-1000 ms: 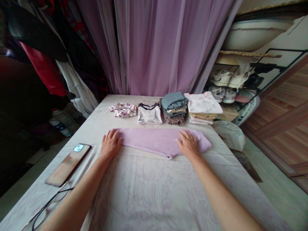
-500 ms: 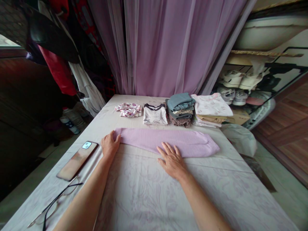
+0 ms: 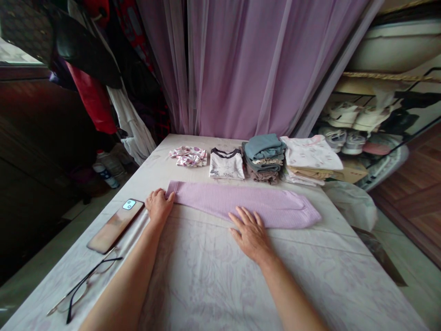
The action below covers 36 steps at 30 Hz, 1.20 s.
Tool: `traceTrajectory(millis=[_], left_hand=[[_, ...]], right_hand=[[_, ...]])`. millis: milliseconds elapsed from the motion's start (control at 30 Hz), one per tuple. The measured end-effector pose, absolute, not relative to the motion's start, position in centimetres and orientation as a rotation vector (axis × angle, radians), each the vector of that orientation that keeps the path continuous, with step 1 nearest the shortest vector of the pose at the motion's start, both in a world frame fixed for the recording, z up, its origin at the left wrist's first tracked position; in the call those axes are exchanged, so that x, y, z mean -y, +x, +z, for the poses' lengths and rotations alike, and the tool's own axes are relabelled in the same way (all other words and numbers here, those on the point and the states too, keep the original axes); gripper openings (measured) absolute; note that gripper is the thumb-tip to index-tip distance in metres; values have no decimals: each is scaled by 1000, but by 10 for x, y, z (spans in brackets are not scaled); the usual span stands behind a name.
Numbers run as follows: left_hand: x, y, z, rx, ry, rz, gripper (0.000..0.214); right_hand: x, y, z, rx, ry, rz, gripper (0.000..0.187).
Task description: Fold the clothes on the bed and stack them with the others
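A lilac ribbed garment (image 3: 220, 197), folded long and narrow like a pair of trousers, lies flat across the table. At its narrow left end, my left hand (image 3: 159, 204) has bent fingers and a thumb at the hem, closed on the cloth's edge. My right hand (image 3: 250, 232) rests palm down with spread fingers on the garment's near edge, right of its middle. Behind the garment are a small folded floral cloth (image 3: 189, 157), a folded white printed shirt (image 3: 226, 166) with a dark collar, a stack of blue-grey and brown clothes (image 3: 264, 149), and a stack topped by a white-and-pink garment (image 3: 310, 151).
A phone (image 3: 115, 226) and eyeglasses (image 3: 84, 282) lie at the table's left side. A purple curtain (image 3: 241, 69) hangs behind the table (image 3: 206, 276). Bags and clothes (image 3: 89, 96) hang at left; a rack with shoes (image 3: 354, 140) stands at right, near a plastic bag (image 3: 351, 202).
The whole view has shifted slightly, so everything appears a little farther right. Both hands keep their places on the lilac garment, which lies as before.
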<state>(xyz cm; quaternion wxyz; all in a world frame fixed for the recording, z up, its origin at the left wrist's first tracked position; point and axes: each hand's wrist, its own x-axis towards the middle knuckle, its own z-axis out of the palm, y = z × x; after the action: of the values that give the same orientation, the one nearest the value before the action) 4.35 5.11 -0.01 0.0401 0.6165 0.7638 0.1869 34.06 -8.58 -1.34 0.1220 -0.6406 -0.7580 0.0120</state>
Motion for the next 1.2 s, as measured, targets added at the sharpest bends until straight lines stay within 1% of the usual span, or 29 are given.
traceTrajectory(millis=[167,233,267,333,400,433,500,567,700,833,1000,1100,1200], left_hand=[[-45,52,8,-2236,1774,672,33],[-44,55,10,-2176,1667,811,32],[-45,57,10,-2133,1598,911,33],[-49,63,13,-2017,1402,1119,43],[-54,72,17,-1857,1138,1288,53],[-57,78,20,-1759,1017,1345,55],[-59,97,26,-1527,892,1418,50],[-56,122,32,-1327,918,1441,41],[-42,186,32,-1211,1058,1397,28],[-24,239,24,-1408,1484,1238,13],[-5,267,16,-1626,1984,798,23],[0,271,15,-1592,2200,637,27],[1,272,14,-1441,2345,593,23]], right_hand=[[86,341,-13,2182,-1840,44,43],[85,343,-16,2140,-1791,39,40],[85,345,-18,2101,-1753,35,37],[84,349,-22,1981,-1653,35,33],[84,355,-27,1808,-1556,42,31],[83,359,-29,1710,-1525,49,31],[82,367,-32,1499,-1516,79,32],[81,375,-34,1297,-1551,150,34],[79,385,-36,998,-1581,364,40],[77,384,-30,813,-1519,508,44],[76,385,-23,690,-1460,626,46],[75,386,-21,646,-1421,654,44],[75,387,-21,638,-1413,654,44]])
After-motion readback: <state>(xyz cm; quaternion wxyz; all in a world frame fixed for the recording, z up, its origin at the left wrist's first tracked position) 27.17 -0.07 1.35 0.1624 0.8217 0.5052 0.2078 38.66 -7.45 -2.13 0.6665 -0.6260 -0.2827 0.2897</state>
